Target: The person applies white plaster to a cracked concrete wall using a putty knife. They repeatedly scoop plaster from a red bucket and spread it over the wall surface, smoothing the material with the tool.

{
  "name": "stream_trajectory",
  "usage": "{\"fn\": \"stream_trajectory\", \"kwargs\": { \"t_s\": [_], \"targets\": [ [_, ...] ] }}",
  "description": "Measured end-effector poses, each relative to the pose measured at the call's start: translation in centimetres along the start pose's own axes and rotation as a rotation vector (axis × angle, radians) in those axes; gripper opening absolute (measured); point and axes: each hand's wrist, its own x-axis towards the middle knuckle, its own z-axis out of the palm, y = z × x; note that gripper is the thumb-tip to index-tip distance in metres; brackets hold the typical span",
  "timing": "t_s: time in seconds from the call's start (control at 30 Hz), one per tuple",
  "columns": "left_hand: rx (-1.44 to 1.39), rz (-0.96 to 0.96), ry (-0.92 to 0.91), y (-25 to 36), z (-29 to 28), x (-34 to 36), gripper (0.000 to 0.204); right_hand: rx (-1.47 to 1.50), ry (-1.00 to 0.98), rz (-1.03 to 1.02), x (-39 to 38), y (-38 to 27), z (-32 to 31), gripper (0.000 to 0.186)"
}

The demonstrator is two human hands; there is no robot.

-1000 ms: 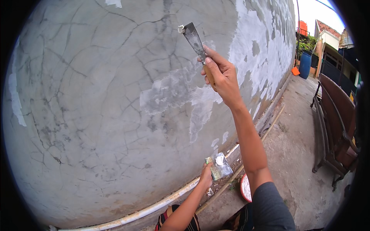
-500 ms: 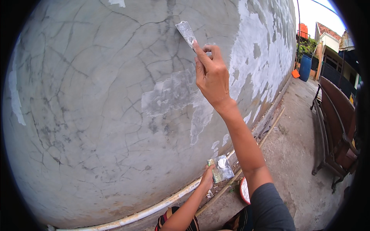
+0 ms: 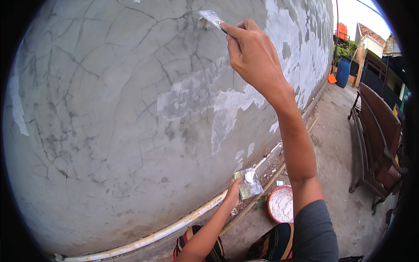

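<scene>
Nearest, your right hand (image 3: 257, 52) gripped the putty knife (image 3: 210, 18), which jutted up and leftward from your grip. Lower down, your left hand (image 3: 234, 193) clutched a white-smeared plate (image 3: 250, 188) extending to its right. Beyond stood the cracked grey wall (image 3: 109, 109).

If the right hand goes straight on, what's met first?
The right hand would probably meet the cracked grey wall, scraper blade first; whether the blade touches it now is unclear.

Soft daylight — black fisheye rim
</scene>
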Motion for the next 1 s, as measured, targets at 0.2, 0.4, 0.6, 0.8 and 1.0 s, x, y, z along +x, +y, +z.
{"fn": "stream_trajectory", "kwargs": {
  "t_s": [0.2, 0.4, 0.6, 0.8, 1.0],
  "targets": [
    [0.001, -0.019, 0.029, -0.2, -0.2, 0.0, 0.045, -0.028, -0.146, 0.066, -2.5, -0.3, 1.4, 0.03],
    [-0.017, -0.004, -0.01, 0.5, 0.4, -0.8, 0.042, 0.099, 0.05, -0.02, -0.4, -0.3, 0.0, 0.029],
    [0.006, 0.018, 0.006, 0.6, 0.0, -0.6, 0.043, 0.11, 0.107, -0.05, -1.6, 0.3, 7.0, 0.035],
    [0.013, 0.004, 0.025, 0.6, -0.5, -0.7, 0.043, 0.126, -0.11, 0.014, -5.0, 1.1, 3.0, 0.033],
    [0.005, 0.011, -0.006, 1.0, 0.3, -1.4, 0.042, -0.066, -0.064, -0.219, 2.3, 1.7, -1.6, 0.029]
  ]
}}
